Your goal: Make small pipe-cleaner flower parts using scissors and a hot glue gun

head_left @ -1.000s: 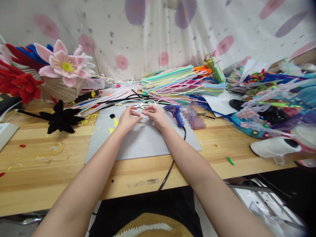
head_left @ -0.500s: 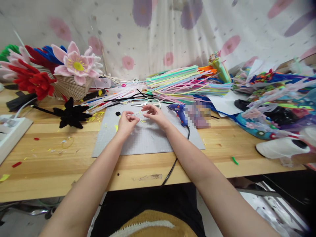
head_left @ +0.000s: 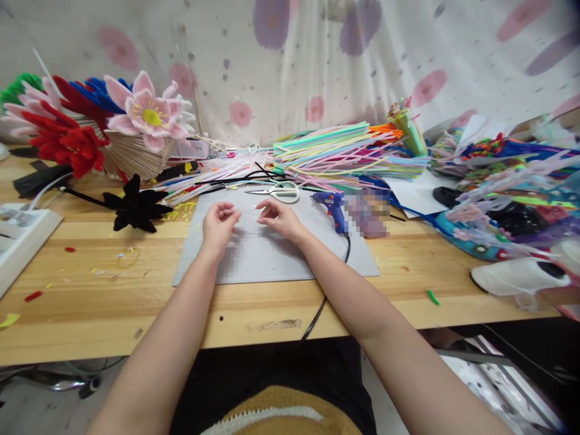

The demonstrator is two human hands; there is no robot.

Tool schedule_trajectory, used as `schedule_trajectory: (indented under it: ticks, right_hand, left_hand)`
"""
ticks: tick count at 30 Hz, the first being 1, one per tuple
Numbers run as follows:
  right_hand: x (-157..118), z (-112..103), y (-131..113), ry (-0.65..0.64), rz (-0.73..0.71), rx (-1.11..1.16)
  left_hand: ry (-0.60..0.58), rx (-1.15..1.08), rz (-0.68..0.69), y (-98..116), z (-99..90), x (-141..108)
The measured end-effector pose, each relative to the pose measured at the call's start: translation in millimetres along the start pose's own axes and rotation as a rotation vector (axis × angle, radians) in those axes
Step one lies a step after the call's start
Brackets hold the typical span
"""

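Note:
Above the grey cutting mat (head_left: 281, 266), my left hand (head_left: 217, 228) has its thumb and fingers curled together. What it pinches, if anything, is too small to make out. A short gap to the right is my right hand (head_left: 281, 220), its fingertips closed on a thin white strand (head_left: 253, 207) that pokes out toward the left. Just behind my right hand lie white-handled scissors (head_left: 286, 192), blades pointing left. A blue glue gun (head_left: 334, 210) rests to the right on the mat, its black cord running toward the table's front edge.
A black fuzzy flower (head_left: 135, 205) lies left of the mat. Fuzzy flowers (head_left: 151, 116) stand behind it, and a white power strip (head_left: 31, 241) sits at the left edge. Pipe cleaners (head_left: 335, 151) are heaped at the back. A white device (head_left: 516, 277) lies at right.
My hands have drawn apart, the left shifting left. The thin white strand that showed at my left fingertips now shows only at the right ones. The view has shifted slightly.

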State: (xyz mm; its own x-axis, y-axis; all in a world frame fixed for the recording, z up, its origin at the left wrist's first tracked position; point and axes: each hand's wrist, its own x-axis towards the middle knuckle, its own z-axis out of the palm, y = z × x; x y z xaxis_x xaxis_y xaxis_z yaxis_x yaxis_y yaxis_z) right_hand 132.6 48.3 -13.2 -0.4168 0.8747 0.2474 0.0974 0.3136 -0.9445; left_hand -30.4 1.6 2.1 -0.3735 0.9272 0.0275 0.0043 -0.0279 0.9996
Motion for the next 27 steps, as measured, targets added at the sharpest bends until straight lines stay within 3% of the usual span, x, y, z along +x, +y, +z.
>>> schedule_trajectory:
  ticks: [2, 4, 8, 11, 16, 27]
  right_hand:
    - [0.2, -1.6, 1.3, 0.009, -0.011, -0.03]
    - [0.1, -1.9, 1.4, 0.0, -0.023, -0.047]
    - [-0.8, -0.3, -0.3, -0.022, -0.027, -0.068]
    - [-1.1, -0.1, -0.5, -0.032, -0.028, -0.07]
    - [-0.4, -1.1, 1.5, -0.03, -0.028, -0.083]
    - [-0.8, -1.5, 2.5, -0.023, -0.02, -0.082]
  left_hand:
    - [0.195, 0.038, 0.095, 2.7, -9.7, 6.1]
    - [0.238, 0.121, 0.187, 4.4, -16.2, 8.4]
    - [-0.053, 0.361, 0.312, 3.2, -13.1, 0.5]
    - [-0.225, 0.43, 0.32, -1.5, -4.6, -6.0]
    - [-0.198, 0.423, 0.283, -8.2, -0.2, -5.8]
    - [-0.271, 0.281, 0.244, -17.7, 4.9, -4.3]
